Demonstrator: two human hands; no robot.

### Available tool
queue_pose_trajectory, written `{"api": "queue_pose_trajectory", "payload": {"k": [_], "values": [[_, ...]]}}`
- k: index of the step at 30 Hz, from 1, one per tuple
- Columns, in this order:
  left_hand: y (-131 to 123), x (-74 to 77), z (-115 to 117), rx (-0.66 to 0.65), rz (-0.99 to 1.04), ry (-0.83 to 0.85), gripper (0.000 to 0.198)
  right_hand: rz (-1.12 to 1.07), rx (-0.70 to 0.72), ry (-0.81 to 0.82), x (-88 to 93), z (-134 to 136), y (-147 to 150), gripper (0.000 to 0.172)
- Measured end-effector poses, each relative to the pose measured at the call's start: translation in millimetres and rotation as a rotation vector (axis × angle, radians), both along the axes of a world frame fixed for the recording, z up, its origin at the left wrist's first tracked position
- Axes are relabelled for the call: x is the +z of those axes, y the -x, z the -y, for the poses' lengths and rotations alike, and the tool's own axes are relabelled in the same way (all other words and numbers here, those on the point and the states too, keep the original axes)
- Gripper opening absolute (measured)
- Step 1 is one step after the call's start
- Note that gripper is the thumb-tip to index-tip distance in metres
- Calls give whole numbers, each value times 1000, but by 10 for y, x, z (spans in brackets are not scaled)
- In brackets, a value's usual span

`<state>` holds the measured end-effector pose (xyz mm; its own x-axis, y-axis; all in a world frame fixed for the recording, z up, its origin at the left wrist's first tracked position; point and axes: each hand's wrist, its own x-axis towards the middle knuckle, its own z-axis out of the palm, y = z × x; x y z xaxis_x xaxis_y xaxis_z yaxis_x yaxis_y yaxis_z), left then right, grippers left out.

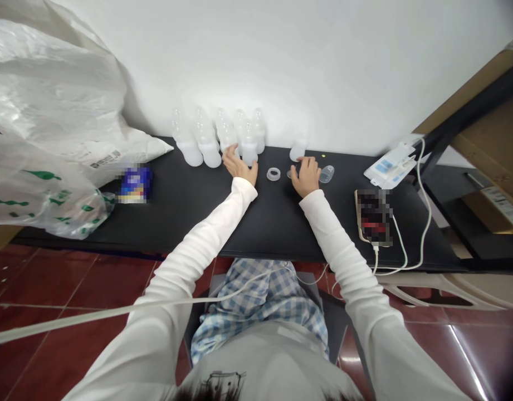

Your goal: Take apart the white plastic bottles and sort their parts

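My left hand [240, 167] reaches to the front of a group of white, clear-domed baby bottles [204, 147]. Its thumb and fingers curve about the lower part of one baby bottle [249, 146], which stands upright among the others. My right hand [307, 176] rests low over the black table [277, 217], its fingers bent and drawn together. A small pale part [289, 174] shows beside its thumb; what lies under the fingers is hidden. Between my hands is a translucent collar ring [273, 174]. Right of my right hand lies a clear dome cap [327, 174].
Behind my right hand, a single whitish bottle [298, 149] stands by the wall. Large plastic bags [51, 111] and a blue packet [135, 184] are at left. A phone [373, 218] with a white cable [426, 217] and a white power strip [390, 165] lie at right.
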<state>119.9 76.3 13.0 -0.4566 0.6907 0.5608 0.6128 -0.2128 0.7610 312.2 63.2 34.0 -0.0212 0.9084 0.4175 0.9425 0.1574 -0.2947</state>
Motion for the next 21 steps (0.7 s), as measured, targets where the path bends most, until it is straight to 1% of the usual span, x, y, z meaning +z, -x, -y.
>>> {"api": "queue_pose_trajectory", "payload": {"k": [3, 7, 10, 13, 16, 19, 21], "values": [[74, 69, -36, 18, 37, -9, 74, -41, 15, -67, 20, 7, 17, 36], [90, 117, -50, 69, 72, 16, 79, -55, 70, -114, 37, 49, 49, 33], [82, 132, -44, 95, 46, 64, 78, -47, 90, -108, 50, 75, 68, 30], [72, 136, -42, 66, -1, 130, 73, -18, 97, -91, 52, 84, 78, 30], [65, 124, -59, 40, -48, 147, 70, 38, 75, -45, 27, 73, 73, 33], [60, 106, -94, 5, -76, 163, 68, 83, 50, 66, -6, 45, 54, 37], [52, 97, -123, -19, -73, 188, 63, 98, 48, 123, -13, 28, 37, 36]]}}
